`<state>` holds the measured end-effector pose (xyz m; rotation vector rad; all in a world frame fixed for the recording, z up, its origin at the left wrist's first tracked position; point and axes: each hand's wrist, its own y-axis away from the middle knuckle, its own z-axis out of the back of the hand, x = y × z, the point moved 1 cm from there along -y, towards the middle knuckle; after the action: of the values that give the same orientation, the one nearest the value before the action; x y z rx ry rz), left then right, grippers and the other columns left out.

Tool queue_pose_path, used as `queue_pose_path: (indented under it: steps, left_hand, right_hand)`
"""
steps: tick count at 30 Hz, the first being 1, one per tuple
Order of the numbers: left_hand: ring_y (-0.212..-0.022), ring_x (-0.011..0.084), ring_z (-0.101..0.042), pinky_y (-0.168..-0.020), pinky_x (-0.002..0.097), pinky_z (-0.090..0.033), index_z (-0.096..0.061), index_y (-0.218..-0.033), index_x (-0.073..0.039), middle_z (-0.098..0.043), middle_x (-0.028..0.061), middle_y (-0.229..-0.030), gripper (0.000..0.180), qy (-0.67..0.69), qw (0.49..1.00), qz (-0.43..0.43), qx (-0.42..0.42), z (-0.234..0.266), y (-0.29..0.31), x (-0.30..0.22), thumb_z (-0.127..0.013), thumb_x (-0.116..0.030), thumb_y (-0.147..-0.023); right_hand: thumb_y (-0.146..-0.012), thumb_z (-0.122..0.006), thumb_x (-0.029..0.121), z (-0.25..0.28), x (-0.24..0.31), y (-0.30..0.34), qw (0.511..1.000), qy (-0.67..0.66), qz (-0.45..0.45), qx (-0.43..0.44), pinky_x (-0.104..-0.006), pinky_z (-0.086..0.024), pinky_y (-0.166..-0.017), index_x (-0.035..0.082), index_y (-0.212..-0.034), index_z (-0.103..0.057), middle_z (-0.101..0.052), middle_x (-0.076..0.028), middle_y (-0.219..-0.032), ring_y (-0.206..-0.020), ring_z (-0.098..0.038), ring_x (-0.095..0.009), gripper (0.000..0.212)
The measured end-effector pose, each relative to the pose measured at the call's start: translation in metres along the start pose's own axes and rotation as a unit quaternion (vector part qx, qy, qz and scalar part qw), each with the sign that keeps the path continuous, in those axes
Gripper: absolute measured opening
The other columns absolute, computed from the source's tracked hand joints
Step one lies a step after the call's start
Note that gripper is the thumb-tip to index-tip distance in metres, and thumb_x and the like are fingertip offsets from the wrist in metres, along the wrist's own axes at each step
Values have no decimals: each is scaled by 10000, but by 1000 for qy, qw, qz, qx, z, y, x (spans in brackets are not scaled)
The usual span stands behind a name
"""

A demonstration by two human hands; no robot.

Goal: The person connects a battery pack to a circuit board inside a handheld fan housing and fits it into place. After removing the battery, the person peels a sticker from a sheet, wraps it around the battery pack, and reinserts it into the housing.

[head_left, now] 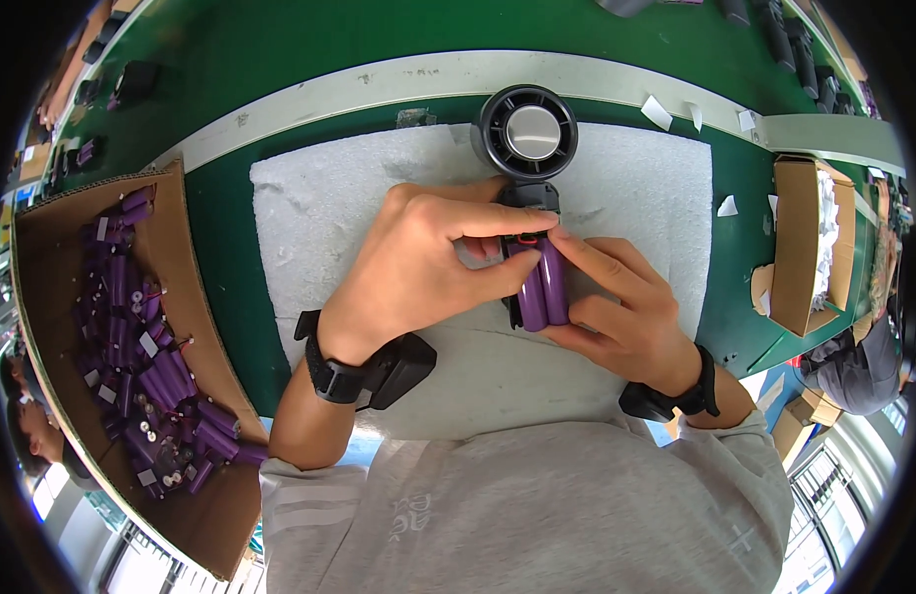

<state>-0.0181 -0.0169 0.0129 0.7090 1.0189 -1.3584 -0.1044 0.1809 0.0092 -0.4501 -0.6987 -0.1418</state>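
Note:
A dark handheld fan point(532, 133) lies on a white foam sheet point(324, 203), its round head with a silver centre pointing away from me. In its opened handle sits a purple battery pack point(545, 289) of two side-by-side cells. A short red wire point(527, 240) shows at the pack's far end. My left hand point(413, 262) is closed around the handle's neck, with its thumb against the pack's upper end. My right hand point(626, 312) grips the pack from the right, one fingertip meeting the left fingers at the top. The fingers hide part of the handle's inside.
At the left stands a cardboard box point(205, 287) holding several purple battery packs point(166, 381). A smaller cardboard box point(795, 247) with white pieces is at the right. Paper scraps point(656, 112) lie near a pale raised strip point(379, 79) across the green table point(280, 40).

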Motion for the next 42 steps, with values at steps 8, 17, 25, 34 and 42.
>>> queue_pose_path:
  steps: [8, 17, 25, 34, 42]
  left_hand:
    - [-637, 188, -635, -571, 268, -508, -731, -1019, -97, -666, 86, -787, 436, 37, 999, 24, 29, 4, -2, 2, -828, -28, -599]
    - [-639, 183, -631, -582, 281, -504, -729, -1034, -108, -673, 80, -797, 441, 80, 993, 89, 17, 2, -1, -3, -818, -13, -614]
    - [-709, 137, -636, -649, 267, -510, -723, -1059, -101, -698, 59, -874, 441, 60, 994, 84, 38, 2, 1, -1, -819, -8, -638]
    - [-650, 130, -627, -622, 275, -513, -727, -1064, -120, -702, 56, -835, 443, 61, 994, 86, 31, 4, 0, -4, -836, -51, -640]
    - [-667, 189, -652, -667, 315, -529, -727, -1061, -127, -712, 100, -873, 427, 85, 988, 115, 56, 7, 1, -4, -802, -75, -645]
  right_hand:
    - [-521, -855, 117, -5, 8, 3, 997, 30, -73, 25, -337, -557, -694, 45, -577, -543, -561, -185, -1312, -963, -657, -324, 325]
    - [-533, -867, 137, -6, 8, -2, 995, 31, -88, -20, -334, -559, -697, 52, -847, -633, -594, -151, -1243, -917, -660, -292, 401]
    - [-540, -879, 134, -9, 7, -8, 990, -43, -136, -20, -366, -537, -756, 79, -1102, -590, -463, -108, -1219, -922, -603, -268, 634]
    - [-588, -860, 77, -7, 13, -13, 987, -46, -153, -8, -376, -516, -811, 82, -1205, -549, -404, -142, -1249, -946, -561, -279, 691]
    - [-529, -861, 57, -6, 10, -7, 992, -45, -116, 33, -365, -504, -836, 63, -1232, -581, -420, -138, -1253, -970, -555, -258, 756]
